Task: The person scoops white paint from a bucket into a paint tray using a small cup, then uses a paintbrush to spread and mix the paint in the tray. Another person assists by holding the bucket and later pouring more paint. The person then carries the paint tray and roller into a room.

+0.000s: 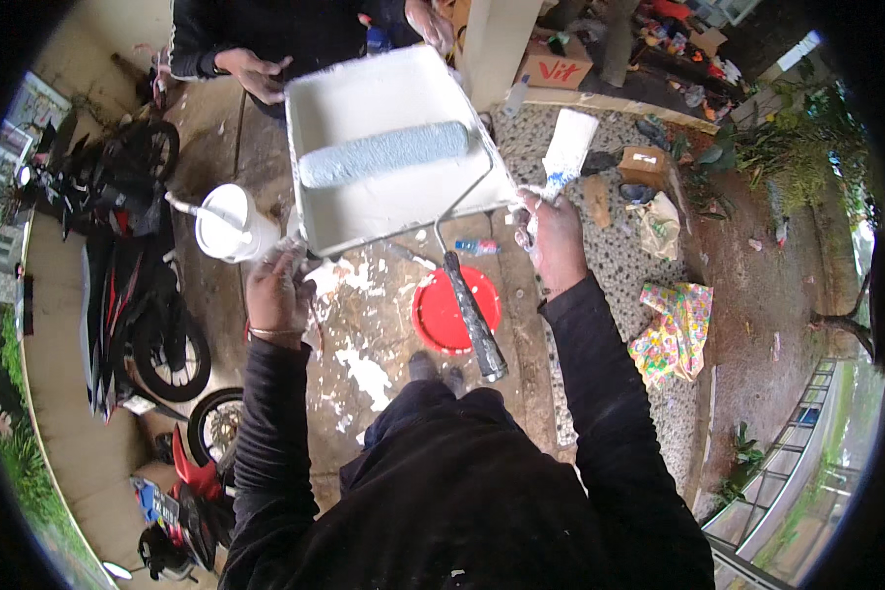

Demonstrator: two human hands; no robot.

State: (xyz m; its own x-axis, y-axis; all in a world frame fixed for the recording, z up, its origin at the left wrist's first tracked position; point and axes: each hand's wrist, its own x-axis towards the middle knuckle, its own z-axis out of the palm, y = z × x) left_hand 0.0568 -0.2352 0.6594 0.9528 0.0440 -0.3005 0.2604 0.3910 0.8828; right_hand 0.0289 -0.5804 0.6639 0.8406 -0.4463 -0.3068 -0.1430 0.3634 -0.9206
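Note:
A white paint tray (310, 118) is held up in front of me, tilted, with pale paint inside. My left hand (278, 290) is closed on its near left corner, and my right hand (557, 241) grips the near right corner. Across the tray lies a paint roller (383, 154) with a bluish-white sleeve; its black handle (474, 320) hangs over the near edge toward me. Just beyond my right fingers is a wide white paintbrush (569, 143) with blue smears; whether those fingers hold it I cannot tell. White paint coats both my hands.
A co-worker's hands (251, 72) are at the far side. Left of the tray stands a white bucket (228, 224); below, a red round lid or basin (457, 313) sits on the paint-spattered floor. Motorbikes (133, 305) line the left; a pillar (497, 49) and cartons (558, 61) stand far right.

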